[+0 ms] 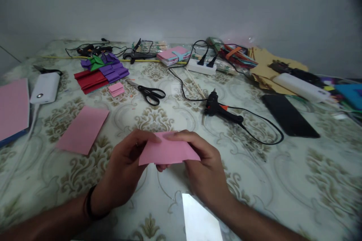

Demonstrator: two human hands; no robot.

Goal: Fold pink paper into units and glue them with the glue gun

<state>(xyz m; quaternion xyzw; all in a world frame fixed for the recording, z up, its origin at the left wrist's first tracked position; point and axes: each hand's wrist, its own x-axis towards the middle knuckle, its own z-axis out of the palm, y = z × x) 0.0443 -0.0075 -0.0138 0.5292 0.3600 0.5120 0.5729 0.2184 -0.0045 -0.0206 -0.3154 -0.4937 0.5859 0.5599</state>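
Observation:
Between my two hands, a pink sheet of paper [169, 153] is held above the table, bent or folded along its far edge. My left hand [124, 169] grips its left side, thumb underneath and fingers over the top. On the right side, my right hand [207, 169] pinches it in the same way. Some fingertips show under the paper; the rest are hidden behind it. To the left lies a flat pink sheet [85, 130]. A small folded pink piece [116, 89] rests beside black-handled scissors [149, 93] farther back.
A black glue gun [219, 109] with a looping cord lies right of centre, near a black phone [290, 116]. Behind stand a white power strip [201, 67] and folded red paper [89, 80] and purple paper [114, 72]. A white power bank [45, 87] sits at left.

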